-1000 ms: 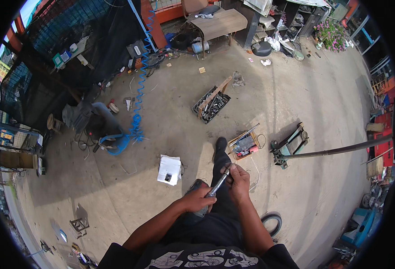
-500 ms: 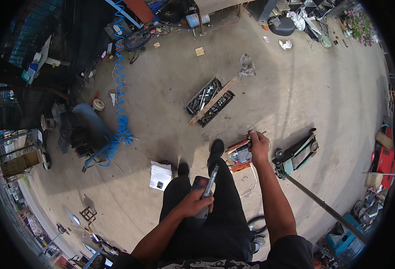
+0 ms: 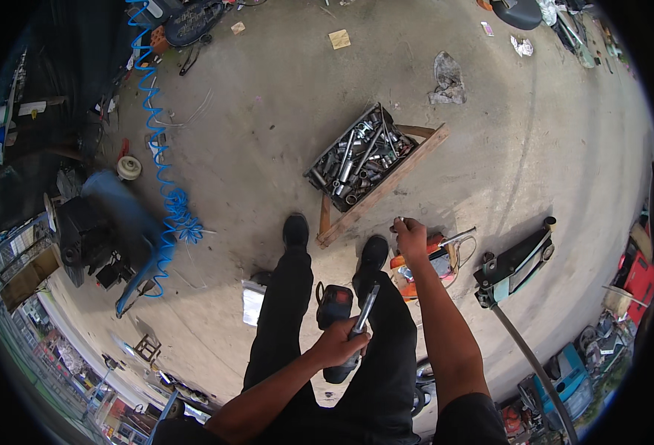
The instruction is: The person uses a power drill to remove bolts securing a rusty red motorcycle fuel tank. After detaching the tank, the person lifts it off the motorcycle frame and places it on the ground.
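Note:
My left hand [image 3: 340, 345] is closed over my thighs around a silver metal rod-like tool [image 3: 369, 304] and a dark cordless power tool [image 3: 334, 305] whose base, with a red patch, points away from me. My right hand [image 3: 410, 236] reaches forward with its fingers pinched together; a small light bit shows at the fingertips, too small to name. Ahead of it stands a socket tray [image 3: 325, 162] full of sockets, extension bars and ratchets. A wooden frame [image 3: 386, 184] leans along the tray's right side. Beneath my right forearm lies an orange tool case [image 3: 431, 246] with things in it.
A floor jack [image 3: 516, 256] with a long handle lies on the right. At left, a coiled blue air hose [image 3: 182, 215] hangs down beside a blue-and-black object [image 3: 119, 215]. A white box [image 3: 252, 300] is by my left foot, and a crumpled plastic bag [image 3: 448, 78] lies farther ahead.
I have stepped nearer to the socket tray, which now looks larger. The wooden piece lying across the tray now stands along its right side. My right hand has come slightly left.

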Demonstrator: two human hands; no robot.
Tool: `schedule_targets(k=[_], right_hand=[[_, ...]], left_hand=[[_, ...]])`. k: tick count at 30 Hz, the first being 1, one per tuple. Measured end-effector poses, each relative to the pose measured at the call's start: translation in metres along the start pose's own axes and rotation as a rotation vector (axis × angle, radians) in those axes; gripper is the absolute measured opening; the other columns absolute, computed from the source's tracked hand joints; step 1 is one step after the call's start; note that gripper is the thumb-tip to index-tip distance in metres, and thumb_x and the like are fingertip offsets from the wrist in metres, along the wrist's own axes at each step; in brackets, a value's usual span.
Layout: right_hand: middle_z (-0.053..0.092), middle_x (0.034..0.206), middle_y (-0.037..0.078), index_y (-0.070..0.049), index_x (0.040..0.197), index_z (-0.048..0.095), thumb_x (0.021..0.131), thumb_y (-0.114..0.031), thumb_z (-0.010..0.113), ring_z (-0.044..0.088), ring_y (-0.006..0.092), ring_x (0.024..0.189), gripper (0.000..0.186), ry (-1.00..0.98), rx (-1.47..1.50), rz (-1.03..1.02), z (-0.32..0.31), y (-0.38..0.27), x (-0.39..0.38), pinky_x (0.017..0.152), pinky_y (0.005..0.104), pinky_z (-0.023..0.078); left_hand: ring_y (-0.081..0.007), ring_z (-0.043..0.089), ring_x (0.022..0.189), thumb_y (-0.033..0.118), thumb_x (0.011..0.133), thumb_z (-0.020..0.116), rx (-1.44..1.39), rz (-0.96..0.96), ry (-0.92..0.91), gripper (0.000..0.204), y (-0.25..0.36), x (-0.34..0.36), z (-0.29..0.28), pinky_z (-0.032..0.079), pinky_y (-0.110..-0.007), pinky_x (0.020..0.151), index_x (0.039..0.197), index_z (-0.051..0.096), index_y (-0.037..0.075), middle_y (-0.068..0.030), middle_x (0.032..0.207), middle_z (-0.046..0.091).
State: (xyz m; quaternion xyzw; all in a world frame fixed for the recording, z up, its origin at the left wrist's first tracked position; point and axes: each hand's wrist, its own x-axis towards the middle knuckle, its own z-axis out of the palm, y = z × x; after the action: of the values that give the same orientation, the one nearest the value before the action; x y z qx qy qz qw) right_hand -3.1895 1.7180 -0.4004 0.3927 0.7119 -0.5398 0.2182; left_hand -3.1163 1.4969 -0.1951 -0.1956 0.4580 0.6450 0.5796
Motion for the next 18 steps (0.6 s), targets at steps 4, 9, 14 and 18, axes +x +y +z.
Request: schedule_targets(k=[4, 9, 14, 18], right_hand=[[0.067, 0.073, 0.012, 0.005, 0.087, 0.067, 0.086, -0.024, 0.062, 0.061, 0.0233, 0.066, 0.03, -0.006, -0.245, -0.059, 0.026, 0.028, 0.059, 0.063, 0.0339, 0.047], [0.066, 0.068, 0.014, 0.006, 0.082, 0.066, 0.088, -0.034, 0.06, 0.065, 0.0263, 0.063, 0.041, 0.107, -0.262, -0.216, 0.055, 0.065, 0.138, 0.057, 0.0379, 0.049], [0.066, 0.08, 0.016, -0.009, 0.086, 0.067, 0.082, -0.018, 0.06, 0.063, 0.0386, 0.075, 0.013, 0.094, -0.87, -0.459, 0.101, 0.041, 0.136, 0.065, 0.0458, 0.051], [0.068, 0.087, 0.013, -0.013, 0.09, 0.067, 0.083, -0.016, 0.055, 0.066, 0.0343, 0.083, 0.015, -0.169, -1.228, -0.439, 0.131, 0.05, 0.144, 0.072, 0.0445, 0.053]], left_hand=[[-0.0095, 0.056, 0.063, 0.014, 0.091, 0.056, 0.04, -0.048, 0.022, 0.012, -0.012, 0.025, -0.025, 0.045, -0.029, 0.063, 0.086, 0.051, 0.004, -0.002, 0.066, 0.057], [-0.0085, 0.054, 0.06, 0.016, 0.091, 0.057, 0.012, -0.06, 0.041, 0.015, -0.029, 0.046, -0.055, 0.043, -0.028, 0.059, 0.085, 0.053, 0.003, -0.0013, 0.065, 0.057], [-0.0201, 0.056, 0.052, 0.026, 0.09, 0.056, 0.057, -0.096, 0.092, 0.022, -0.015, 0.054, -0.066, 0.043, -0.035, 0.054, 0.09, 0.054, 0.004, -0.0053, 0.058, 0.053], [-0.0268, 0.056, 0.051, 0.024, 0.089, 0.057, 0.257, 0.058, 0.097, 0.024, 0.001, 0.057, -0.071, 0.041, -0.039, 0.053, 0.078, 0.049, 0.005, -0.0089, 0.054, 0.051]])
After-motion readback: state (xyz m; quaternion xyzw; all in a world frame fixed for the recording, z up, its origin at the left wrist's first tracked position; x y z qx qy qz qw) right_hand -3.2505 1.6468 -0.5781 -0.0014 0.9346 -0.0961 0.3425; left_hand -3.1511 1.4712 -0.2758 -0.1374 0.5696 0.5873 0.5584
